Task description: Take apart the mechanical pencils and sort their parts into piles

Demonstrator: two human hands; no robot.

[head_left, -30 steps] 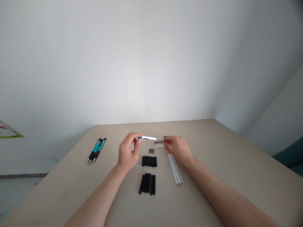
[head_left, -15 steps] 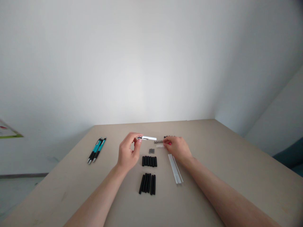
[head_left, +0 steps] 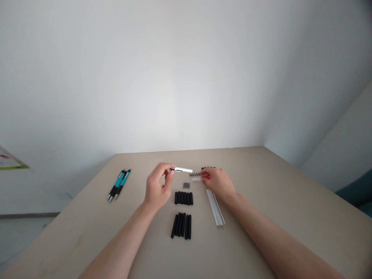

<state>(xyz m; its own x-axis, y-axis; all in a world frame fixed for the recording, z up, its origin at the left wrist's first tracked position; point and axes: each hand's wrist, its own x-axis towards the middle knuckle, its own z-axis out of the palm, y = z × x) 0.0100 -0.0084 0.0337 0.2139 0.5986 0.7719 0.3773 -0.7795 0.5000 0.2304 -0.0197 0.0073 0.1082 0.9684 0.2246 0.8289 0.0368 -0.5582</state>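
Raised over the table, my left hand [head_left: 158, 184] pinches a white pen barrel [head_left: 183, 170] with a shiny clip between thumb and fingers. The barrel lies nearly level and its tip points right. My right hand [head_left: 218, 181] is closed low over the table, close to a row of springs [head_left: 194, 174] and small clear parts [head_left: 197, 179]. A small pinkish-red spot [head_left: 208, 177] shows at its fingers, and what they pinch is hidden. Just below this hand lie several white ink refills [head_left: 214, 208] with metal tips.
Short black sleeves [head_left: 183, 198] and longer black tubes [head_left: 181, 225] lie in rows at centre. Small grey metal parts [head_left: 186, 185] sit above them. Behind my right hand are dark pieces [head_left: 208, 168]. Three teal-and-black pens [head_left: 118, 184] rest at left. A wall stands behind the table [head_left: 145, 255].
Almost nothing differs. Both hands keep their places, with the white pen barrel still held in my left; my right fingers have shifted only very slightly.
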